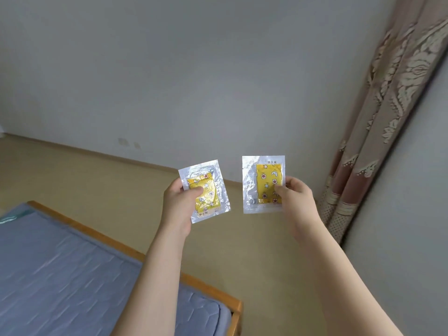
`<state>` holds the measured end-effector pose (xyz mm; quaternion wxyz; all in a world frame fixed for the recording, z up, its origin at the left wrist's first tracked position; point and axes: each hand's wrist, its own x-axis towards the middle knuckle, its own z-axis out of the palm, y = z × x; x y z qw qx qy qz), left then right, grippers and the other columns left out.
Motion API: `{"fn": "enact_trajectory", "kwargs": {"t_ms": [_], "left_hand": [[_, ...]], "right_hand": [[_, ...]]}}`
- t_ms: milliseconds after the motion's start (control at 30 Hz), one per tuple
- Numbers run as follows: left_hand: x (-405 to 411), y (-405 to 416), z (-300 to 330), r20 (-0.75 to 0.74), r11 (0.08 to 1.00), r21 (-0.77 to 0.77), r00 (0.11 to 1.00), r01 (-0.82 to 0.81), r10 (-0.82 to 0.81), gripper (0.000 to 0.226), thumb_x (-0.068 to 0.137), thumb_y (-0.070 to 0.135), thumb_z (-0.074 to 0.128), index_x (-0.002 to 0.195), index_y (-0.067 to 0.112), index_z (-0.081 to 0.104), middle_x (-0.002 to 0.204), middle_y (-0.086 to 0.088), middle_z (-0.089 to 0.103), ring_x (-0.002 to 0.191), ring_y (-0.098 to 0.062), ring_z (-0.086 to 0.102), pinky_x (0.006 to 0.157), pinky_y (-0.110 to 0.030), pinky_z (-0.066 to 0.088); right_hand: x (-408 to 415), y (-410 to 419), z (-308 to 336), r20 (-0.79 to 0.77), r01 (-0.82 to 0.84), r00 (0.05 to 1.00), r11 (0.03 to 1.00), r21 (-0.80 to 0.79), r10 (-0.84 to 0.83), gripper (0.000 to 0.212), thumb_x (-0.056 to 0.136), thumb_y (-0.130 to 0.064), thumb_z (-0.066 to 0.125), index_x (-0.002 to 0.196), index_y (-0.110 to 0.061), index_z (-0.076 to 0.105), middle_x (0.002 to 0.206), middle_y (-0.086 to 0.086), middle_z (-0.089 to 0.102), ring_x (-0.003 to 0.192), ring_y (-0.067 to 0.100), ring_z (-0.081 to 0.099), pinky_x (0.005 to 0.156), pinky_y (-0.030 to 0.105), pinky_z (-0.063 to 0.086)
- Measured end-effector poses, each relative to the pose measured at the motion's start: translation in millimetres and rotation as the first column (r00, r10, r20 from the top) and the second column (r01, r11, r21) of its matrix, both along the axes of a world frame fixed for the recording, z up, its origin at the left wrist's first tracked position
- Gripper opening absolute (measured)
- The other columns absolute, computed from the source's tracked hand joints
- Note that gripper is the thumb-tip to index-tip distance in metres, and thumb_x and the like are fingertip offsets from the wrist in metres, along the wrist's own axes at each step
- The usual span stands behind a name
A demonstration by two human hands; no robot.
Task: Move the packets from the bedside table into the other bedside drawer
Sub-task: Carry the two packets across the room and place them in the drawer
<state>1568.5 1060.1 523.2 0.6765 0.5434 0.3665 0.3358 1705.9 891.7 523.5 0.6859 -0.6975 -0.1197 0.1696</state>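
Left hand (178, 202): pinches tilted left packet (204, 190), thumb on front.
Right hand (297, 197): pinches upright right packet (263, 184).
Packets: apart, above floor (97, 180).

Grey wall (194, 69), tan floor (97, 170), patterned curtain (388, 117), blue bed (72, 275).

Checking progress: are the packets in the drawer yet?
Out. The left hand holds one packet, the right hand the other packet; no drawer shows.

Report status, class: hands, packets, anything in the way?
Left hand pinches one packet; right hand pinches the other packet. Both held up over bare floor. No drawer in view. Bed corner lower left.
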Motion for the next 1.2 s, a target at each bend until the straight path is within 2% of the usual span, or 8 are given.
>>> {"fn": "enact_trajectory", "kwargs": {"t_ms": [167, 367, 500, 700, 867, 967, 1033, 1200], "left_hand": [[149, 10, -9, -0.002, 0.998, 0.033, 0.999, 0.048, -0.048, 0.025, 0.085, -0.006, 0.059, 0.101, 0.011, 0.068, 0.104, -0.012, 0.073, 0.09, -0.027, 0.069, 0.083, -0.044, 0.056], [284, 69, 18, 0.032, 1.0, 0.03, 0.999, -0.011, 0.01, 0.026, 0.082, -0.005, 0.06, 0.102, 0.009, 0.069, 0.102, -0.014, 0.072, 0.089, -0.028, 0.068, 0.09, -0.054, 0.052], [339, 110, 20, 0.041, 0.998, 0.027, 0.998, -0.048, 0.047, 0.023, 0.082, -0.006, 0.06, 0.1, 0.006, 0.068, 0.096, -0.013, 0.07, 0.088, -0.03, 0.066, 0.088, -0.051, 0.051], [379, 202, 19, 0.067, 0.982, 0.038, 0.981, -0.185, 0.182, 0.022, 0.079, -0.007, 0.061, 0.096, 0.005, 0.068, 0.088, -0.009, 0.069, 0.077, -0.025, 0.065, 0.075, -0.04, 0.052], [389, 311, 29, 0.107, 0.948, 0.081, 0.948, -0.308, 0.299, 0.026, 0.081, -0.009, 0.059, 0.097, 0.009, 0.07, 0.085, -0.004, 0.071, 0.073, -0.018, 0.067, 0.063, -0.026, 0.054], [384, 382, 41, 0.099, 0.916, 0.098, 0.92, -0.388, 0.379, 0.027, 0.081, -0.008, 0.059, 0.099, 0.009, 0.069, 0.086, -0.003, 0.07, 0.072, -0.016, 0.066, 0.066, -0.027, 0.054], [379, 425, 45, 0.11, 0.89, 0.116, 0.896, -0.442, 0.431, 0.027, 0.082, -0.009, 0.058, 0.102, 0.007, 0.068, 0.083, -0.002, 0.068, 0.068, -0.014, 0.065, 0.059, -0.024, 0.052], [364, 517, 34, 0.091, 0.858, 0.105, 0.864, -0.503, 0.495, 0.032, 0.084, -0.012, 0.055, 0.109, 0.003, 0.066, 0.096, -0.013, 0.072, 0.083, -0.029, 0.07, 0.06, -0.033, 0.056]], "right_hand": [[144, 21, -2, 0.031, 0.006, 1.0, 1.0, 0.016, -0.006, 0.017, 0.094, -0.007, 0.052, 0.094, -0.018, 0.065, 0.093, 0.0, 0.071, 0.081, 0.016, 0.066, 0.069, 0.026, 0.051], [283, 75, 17, -0.009, -0.04, 0.999, 0.999, 0.028, 0.04, 0.023, 0.093, -0.005, 0.05, 0.089, -0.023, 0.063, 0.088, -0.003, 0.071, 0.08, 0.017, 0.066, 0.077, 0.034, 0.053], [338, 130, 19, -0.031, -0.105, 0.994, 0.994, 0.029, 0.106, 0.02, 0.094, -0.005, 0.049, 0.094, -0.017, 0.064, 0.087, -0.004, 0.069, 0.07, 0.008, 0.062, 0.058, 0.021, 0.044], [392, 247, 18, -0.021, -0.249, 0.968, 0.968, 0.022, 0.25, 0.023, 0.09, 0.0, 0.048, 0.085, -0.014, 0.066, 0.088, 0.002, 0.072, 0.076, 0.018, 0.065, 0.071, 0.03, 0.051], [424, 380, 33, 0.009, -0.375, 0.927, 0.926, 0.043, 0.375, 0.023, 0.092, 0.001, 0.047, 0.087, -0.014, 0.064, 0.084, -0.001, 0.07, 0.069, 0.012, 0.065, 0.058, 0.022, 0.05], [432, 464, 46, 0.018, -0.443, 0.896, 0.896, 0.035, 0.443, 0.021, 0.091, 0.001, 0.048, 0.09, -0.012, 0.065, 0.09, 0.001, 0.07, 0.072, 0.014, 0.065, 0.056, 0.021, 0.051], [437, 516, 51, 0.02, -0.474, 0.88, 0.878, 0.062, 0.474, 0.022, 0.09, 0.001, 0.047, 0.095, -0.009, 0.066, 0.095, 0.004, 0.071, 0.078, 0.017, 0.066, 0.062, 0.025, 0.053], [438, 626, 47, -0.01, -0.564, 0.824, 0.823, 0.072, 0.566, 0.025, 0.092, 0.0, 0.048, 0.093, -0.018, 0.066, 0.094, -0.003, 0.072, 0.078, 0.01, 0.068, 0.061, 0.021, 0.049]]}}
